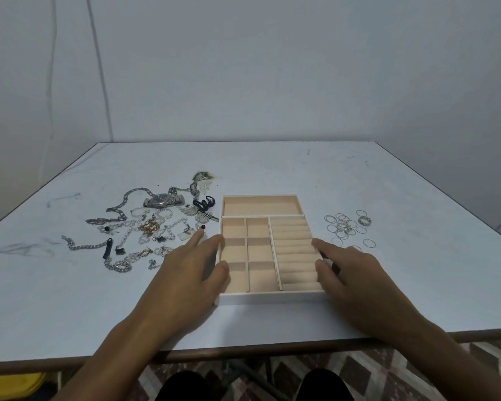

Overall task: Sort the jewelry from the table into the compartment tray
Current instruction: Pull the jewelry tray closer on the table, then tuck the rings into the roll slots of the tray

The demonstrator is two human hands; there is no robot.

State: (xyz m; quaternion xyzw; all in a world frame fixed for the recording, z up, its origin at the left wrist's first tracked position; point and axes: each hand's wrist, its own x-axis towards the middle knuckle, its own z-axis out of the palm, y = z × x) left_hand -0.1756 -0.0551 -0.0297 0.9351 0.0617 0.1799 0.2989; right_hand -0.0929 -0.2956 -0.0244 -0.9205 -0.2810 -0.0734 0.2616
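Observation:
A white compartment tray point(269, 296) with a peach lining sits at the table's middle, all its compartments empty. My left hand point(188, 276) rests against the tray's left wall, fingers spread, thumb over the rim. My right hand point(350, 273) rests against the right wall in the same way. Neither hand holds any jewelry. A tangled pile of jewelry point(145, 230) lies left of the tray: chains, pearl strands, a silver watch point(164, 200), black pieces. A cluster of thin silver rings point(344, 227) lies right of the tray.
The pale table point(272, 166) stands against a grey wall, its front edge near me. A yellow object point(9, 386) shows under the table at the lower left. My knees and a patterned floor are below the edge.

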